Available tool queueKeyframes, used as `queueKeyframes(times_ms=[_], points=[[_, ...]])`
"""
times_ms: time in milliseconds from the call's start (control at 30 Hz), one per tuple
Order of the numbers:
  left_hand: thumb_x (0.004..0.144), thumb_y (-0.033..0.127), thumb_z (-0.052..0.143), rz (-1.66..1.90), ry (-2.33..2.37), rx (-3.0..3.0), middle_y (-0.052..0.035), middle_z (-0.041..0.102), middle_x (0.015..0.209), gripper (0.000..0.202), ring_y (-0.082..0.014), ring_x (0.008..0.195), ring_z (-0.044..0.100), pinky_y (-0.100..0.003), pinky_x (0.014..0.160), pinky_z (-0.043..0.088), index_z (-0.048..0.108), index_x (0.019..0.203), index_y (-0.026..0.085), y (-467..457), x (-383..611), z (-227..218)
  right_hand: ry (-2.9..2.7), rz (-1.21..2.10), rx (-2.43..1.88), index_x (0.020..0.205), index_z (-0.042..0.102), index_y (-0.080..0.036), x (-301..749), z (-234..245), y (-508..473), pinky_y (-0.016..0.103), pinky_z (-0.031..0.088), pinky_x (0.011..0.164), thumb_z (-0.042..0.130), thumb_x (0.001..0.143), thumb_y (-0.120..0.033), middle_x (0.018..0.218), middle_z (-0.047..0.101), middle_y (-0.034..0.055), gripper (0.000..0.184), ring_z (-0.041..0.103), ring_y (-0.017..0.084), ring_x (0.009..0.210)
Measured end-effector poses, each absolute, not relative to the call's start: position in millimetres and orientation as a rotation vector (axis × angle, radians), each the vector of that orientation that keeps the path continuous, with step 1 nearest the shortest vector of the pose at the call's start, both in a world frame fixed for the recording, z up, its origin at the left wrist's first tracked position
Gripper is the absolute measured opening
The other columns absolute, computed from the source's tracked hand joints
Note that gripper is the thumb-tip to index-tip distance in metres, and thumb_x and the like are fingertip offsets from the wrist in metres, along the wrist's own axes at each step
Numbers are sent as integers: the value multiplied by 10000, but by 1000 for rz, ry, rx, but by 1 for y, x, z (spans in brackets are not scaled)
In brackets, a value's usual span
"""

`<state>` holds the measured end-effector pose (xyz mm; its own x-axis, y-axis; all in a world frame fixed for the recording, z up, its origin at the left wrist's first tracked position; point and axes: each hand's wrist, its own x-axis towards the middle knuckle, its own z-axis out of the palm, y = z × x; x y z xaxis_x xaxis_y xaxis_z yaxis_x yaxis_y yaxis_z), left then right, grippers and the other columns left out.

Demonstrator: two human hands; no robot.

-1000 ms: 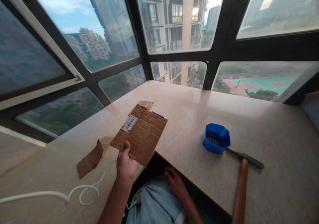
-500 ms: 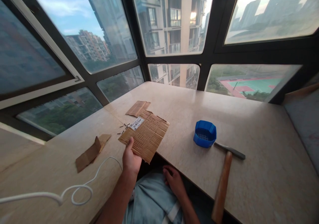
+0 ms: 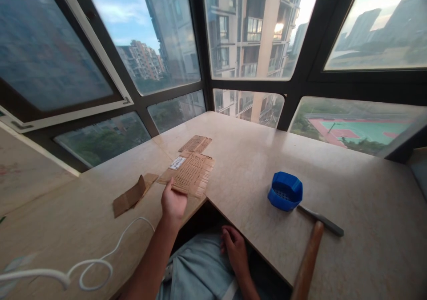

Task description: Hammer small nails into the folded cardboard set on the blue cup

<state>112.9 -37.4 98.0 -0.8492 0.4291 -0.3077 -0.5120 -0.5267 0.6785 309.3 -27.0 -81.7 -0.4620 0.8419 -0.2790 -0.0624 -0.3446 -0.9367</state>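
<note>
Two hands are near the corner where the surface [image 3: 253,171] is cut away above the person's lap. The right hand [image 3: 233,244] is low, by the right edge of the gap, its fingers loosely curled; whether they close on anything I cannot tell. Beneath lies pale blue-grey cloth [image 3: 196,269] over the lap.

The left hand [image 3: 174,202] reaches over the corner and grips a brown card [image 3: 195,171] by its near edge, thumb on top. The card is nearly level, low over the surface; whether it touches is unclear. It has rows of small marks and a white label [image 3: 177,162].

At the left, a white cable [image 3: 36,273] loops across the surface. At the right, a hammer [image 3: 308,262] lies with its wooden handle toward the near edge, the thin end of its dark head close against the foot of a blue box [image 3: 278,201]. The box stands upright, open at the top, holes in its floor. Left of the held card sits a folded scrap [image 3: 130,198]; just beyond it lies a flatter scrap [image 3: 196,143].

The surface is pale, stone-like and faintly veined, shining toward its far corner, where dark window frames [image 3: 293,86] meet. Outside stand tall buildings [image 3: 247,29], trees [image 3: 103,142] and a green-and-red court [image 3: 373,131] under cloudy blue sky [image 3: 123,13].
</note>
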Motion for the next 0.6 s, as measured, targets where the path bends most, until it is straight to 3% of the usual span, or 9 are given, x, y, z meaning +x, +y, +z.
queueKeyframes(times_ms=[133,167,267,333,433,500,600], points=[[951,261,473,2611,1641,256,-128,690,1167,274,-205,1126,633,-330,999,475,651,1123,143,2,67,98,-1263,1850,-1101,922,721,-149,307,-85,-29,276,467,441,652,724,-625,605,628,11,521,570,172,462],[955,274,464,2585,1911,346,-125,691,1166,266,-209,1160,613,-327,1020,455,662,1084,150,15,54,99,-1263,1846,-1112,911,721,-152,305,-86,-29,276,463,435,652,708,-646,595,623,9,538,566,172,457],[871,195,595,2499,2014,545,-125,703,1163,144,-230,1255,553,-326,1104,365,712,948,168,52,18,101,-1256,1830,-1134,863,717,-170,299,-94,-26,278,466,435,648,653,-714,602,626,10,587,567,172,464],[852,115,574,2275,2129,944,-113,664,1269,218,-214,1335,490,-346,1162,284,727,985,198,74,-5,98,-1244,1813,-1156,840,712,-178,295,-100,-24,283,471,438,640,612,-763,583,618,5,632,570,176,464],[866,57,485,1668,2391,1501,-117,578,1395,360,-204,1426,374,-437,1213,135,713,1093,218,97,-36,89,-1219,1761,-1225,792,700,-181,291,-112,-20,295,463,422,613,583,-823,518,591,-2,681,551,177,418],[859,43,477,1398,2453,1634,-134,571,1399,376,-217,1438,354,-479,1214,85,716,1092,218,107,-54,80,-1206,1717,-1276,725,685,-185,291,-119,-17,299,444,397,601,601,-831,491,585,4,664,528,174,380],[823,33,528,1263,2431,1667,-144,617,1340,327,-248,1423,380,-518,1206,83,739,987,221,116,-74,63,-1266,1588,-1324,594,643,-195,291,-128,-12,304,419,359,601,649,-811,435,562,13,620,506,178,338]])
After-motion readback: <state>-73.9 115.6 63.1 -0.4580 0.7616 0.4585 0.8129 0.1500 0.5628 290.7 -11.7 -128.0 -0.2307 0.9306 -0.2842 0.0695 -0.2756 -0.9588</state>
